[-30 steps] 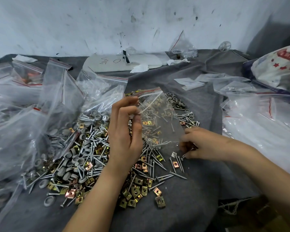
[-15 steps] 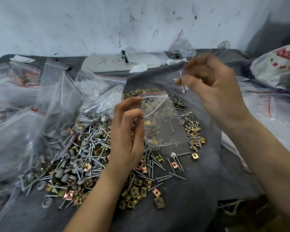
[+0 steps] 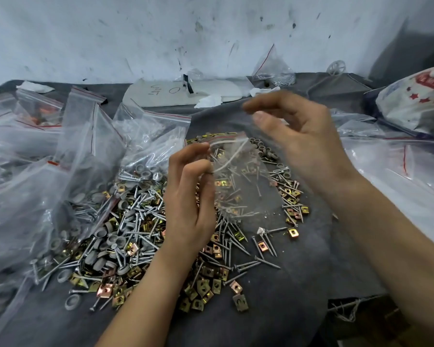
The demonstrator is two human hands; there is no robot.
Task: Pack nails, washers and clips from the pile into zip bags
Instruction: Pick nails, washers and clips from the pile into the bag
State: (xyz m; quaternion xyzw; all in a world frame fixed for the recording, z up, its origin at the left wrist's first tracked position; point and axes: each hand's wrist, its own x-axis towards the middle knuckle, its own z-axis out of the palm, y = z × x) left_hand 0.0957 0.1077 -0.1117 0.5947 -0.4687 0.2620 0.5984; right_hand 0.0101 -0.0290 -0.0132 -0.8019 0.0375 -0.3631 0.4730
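A pile of silver nails, grey washers and brass clips [image 3: 135, 221] lies on the dark grey cloth [image 3: 273, 309]. Above it hangs a small clear zip bag [image 3: 246, 196] with a red strip, and my left hand [image 3: 188, 196] pinches the left side of its mouth. A few nails and clips show inside it, among them one nail [image 3: 258, 190] hanging upright. Just above the bag's mouth my right hand [image 3: 303, 139] hovers, blurred, thumb and fingers apart, with nothing visible between them.
Filled and half-filled zip bags [image 3: 35, 196] crowd the left side. Flat zip bags [image 3: 398, 184] and a white printed sack [image 3: 416, 101] lie on the right. At the back, a white board [image 3: 186, 92] and a small bag [image 3: 273, 68] sit by the wall.
My right hand picked a nail from the pile, lifted it above the bag and now has its fingers spread over the mouth. My left hand kept holding the bag.
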